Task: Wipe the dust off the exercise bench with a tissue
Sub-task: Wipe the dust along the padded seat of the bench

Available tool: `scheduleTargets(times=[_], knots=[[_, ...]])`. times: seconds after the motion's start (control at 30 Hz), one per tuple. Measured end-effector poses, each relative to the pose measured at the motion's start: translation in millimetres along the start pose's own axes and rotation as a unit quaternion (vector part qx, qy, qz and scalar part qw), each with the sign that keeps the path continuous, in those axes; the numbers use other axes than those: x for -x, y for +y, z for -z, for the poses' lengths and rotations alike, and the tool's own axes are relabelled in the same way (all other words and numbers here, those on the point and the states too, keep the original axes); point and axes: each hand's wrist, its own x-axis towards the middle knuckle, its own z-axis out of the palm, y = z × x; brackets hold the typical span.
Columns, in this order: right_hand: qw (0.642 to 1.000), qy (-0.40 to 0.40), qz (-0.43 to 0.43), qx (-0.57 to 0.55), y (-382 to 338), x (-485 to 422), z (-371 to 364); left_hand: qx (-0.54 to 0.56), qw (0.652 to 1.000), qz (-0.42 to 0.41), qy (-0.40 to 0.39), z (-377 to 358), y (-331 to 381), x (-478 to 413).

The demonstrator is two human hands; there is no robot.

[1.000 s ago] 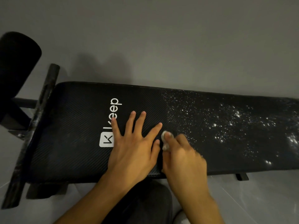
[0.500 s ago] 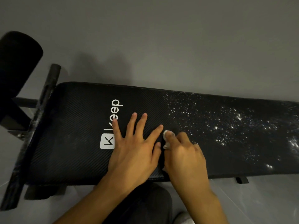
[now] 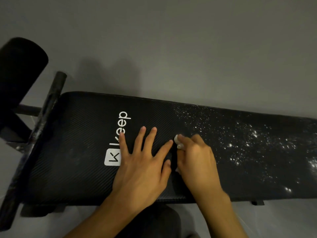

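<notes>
At the bottom centre of the frame a dark-clothed knee shows between two bare forearms. Just above it, the left hand lies flat on the black, ribbed padded exercise bench, fingers straight and spread, holding nothing; its little finger covers part of the white printed "Keep" logo. Right beside it, in the middle of the frame, the right hand curls its fingers round a small crumpled white tissue and presses it onto the pad (only a bit of the wad peeks out at the fingertips). White dust specks cover the bench from that hand to the right edge; the left half looks dark and clean. At the left edge run a black metal crossbar and, in the upper left, a black foam roller. Grey floor fills the top.
</notes>
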Motion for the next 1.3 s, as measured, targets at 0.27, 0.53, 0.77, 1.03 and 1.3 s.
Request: scheduleTargets(times=[0.27,0.53,0.77,1.03,1.3], knots=[[0.999,0.019,-0.004,0.051,-9,-100,-14,0.007,1.0,0.005,0.004,1,-1,0],[0.998,0.023,-0.015,0.048,0,-92,-10,0.009,1.0,0.002,0.003,0,-1,-1],[1.0,-0.014,0.013,-0.004,-14,-58,-2,0.014,1.0,0.008,0.001,0,-2,-1],[0.994,0.016,-0.064,-0.085,-15,76,-7,0.023,1.0,0.008,0.019,-3,-3,-2],[0.996,0.073,-0.052,0.021,-24,60,-12,0.026,1.0,0.0,0.017,-2,-3,0]])
